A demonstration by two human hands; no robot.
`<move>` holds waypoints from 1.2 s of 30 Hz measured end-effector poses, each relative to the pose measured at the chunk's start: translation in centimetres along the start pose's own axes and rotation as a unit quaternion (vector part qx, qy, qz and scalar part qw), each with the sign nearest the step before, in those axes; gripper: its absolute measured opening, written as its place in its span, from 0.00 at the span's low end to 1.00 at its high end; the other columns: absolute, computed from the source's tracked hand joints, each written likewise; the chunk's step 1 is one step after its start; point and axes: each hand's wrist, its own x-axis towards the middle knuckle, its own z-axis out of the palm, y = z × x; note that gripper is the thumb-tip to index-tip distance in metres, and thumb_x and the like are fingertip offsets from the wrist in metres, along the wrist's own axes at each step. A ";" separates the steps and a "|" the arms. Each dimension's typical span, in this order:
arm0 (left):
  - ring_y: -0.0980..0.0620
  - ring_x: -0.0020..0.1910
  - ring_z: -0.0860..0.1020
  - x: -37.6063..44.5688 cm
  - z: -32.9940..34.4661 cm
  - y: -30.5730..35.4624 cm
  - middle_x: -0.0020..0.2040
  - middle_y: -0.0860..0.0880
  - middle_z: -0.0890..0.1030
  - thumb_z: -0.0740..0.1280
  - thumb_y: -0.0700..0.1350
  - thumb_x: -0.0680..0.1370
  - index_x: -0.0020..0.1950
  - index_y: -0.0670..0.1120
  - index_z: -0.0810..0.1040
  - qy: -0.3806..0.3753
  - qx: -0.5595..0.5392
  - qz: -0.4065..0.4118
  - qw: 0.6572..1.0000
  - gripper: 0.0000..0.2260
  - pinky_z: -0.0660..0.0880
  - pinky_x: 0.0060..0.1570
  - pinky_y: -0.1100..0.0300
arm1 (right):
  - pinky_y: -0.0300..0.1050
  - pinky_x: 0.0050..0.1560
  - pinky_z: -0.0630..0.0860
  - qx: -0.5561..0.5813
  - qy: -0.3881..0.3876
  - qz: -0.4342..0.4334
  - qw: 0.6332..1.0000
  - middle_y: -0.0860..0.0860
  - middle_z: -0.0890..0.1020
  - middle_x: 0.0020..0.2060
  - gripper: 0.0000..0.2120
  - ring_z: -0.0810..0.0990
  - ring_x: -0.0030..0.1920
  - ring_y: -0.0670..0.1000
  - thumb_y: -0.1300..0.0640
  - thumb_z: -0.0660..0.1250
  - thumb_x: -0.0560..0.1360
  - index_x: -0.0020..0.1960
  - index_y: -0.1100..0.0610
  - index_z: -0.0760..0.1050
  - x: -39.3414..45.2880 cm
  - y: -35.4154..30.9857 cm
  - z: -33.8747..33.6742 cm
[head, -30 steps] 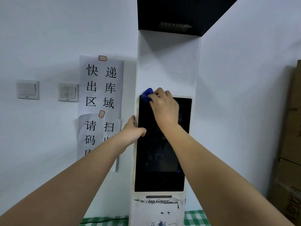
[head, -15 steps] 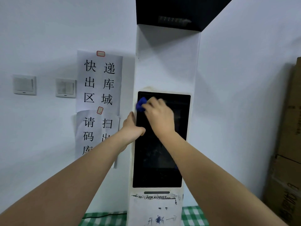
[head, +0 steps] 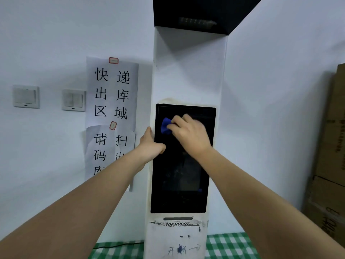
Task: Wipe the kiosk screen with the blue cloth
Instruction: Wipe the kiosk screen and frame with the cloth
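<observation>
A tall white kiosk stands against the wall with a dark upright screen in its front. My right hand presses a small bunched blue cloth against the upper left part of the screen; most of the cloth is hidden under the fingers. My left hand grips the kiosk's left edge beside the screen, thumb lying on the glass.
Paper notices with large black characters hang on the wall left of the kiosk, with two light switches further left. Stacked cardboard boxes stand at the right. A green checked cloth covers the surface below.
My right hand has slid the blue cloth down from the screen's top left corner and a little to the right. My left hand has kept its grip on the kiosk's edge.
</observation>
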 end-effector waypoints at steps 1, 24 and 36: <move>0.46 0.74 0.60 0.0 0.0 0.1 0.78 0.47 0.53 0.61 0.35 0.74 0.79 0.50 0.42 -0.001 0.003 -0.001 1.000 0.40 0.62 0.55 0.59 | 0.41 0.24 0.64 0.000 0.005 0.033 0.999 0.50 0.79 0.38 0.08 0.76 0.35 0.55 0.60 0.76 0.63 0.41 0.54 0.82 0.4 0.7 -0.3; 0.43 0.72 0.62 -0.6 1.0 0.6 0.77 0.44 0.54 0.63 0.39 0.74 0.79 0.48 0.43 0.020 0.031 -0.022 0.999 0.39 0.65 0.61 0.55 | 0.42 0.23 0.65 0.014 -0.039 0.036 0.999 0.51 0.78 0.37 0.08 0.76 0.34 0.54 0.61 0.75 0.63 0.41 0.55 0.81 -2.7 0.8 -0.6; 0.42 0.72 0.62 -0.5 1.2 0.9 0.76 0.43 0.56 0.63 0.39 0.75 0.79 0.46 0.43 0.024 0.044 -0.034 0.998 0.38 0.65 0.59 0.54 | 0.41 0.23 0.64 0.025 -0.067 0.087 0.994 0.51 0.78 0.37 0.10 0.76 0.34 0.54 0.62 0.77 0.62 0.41 0.55 0.81 -3.8 2.0 -1.4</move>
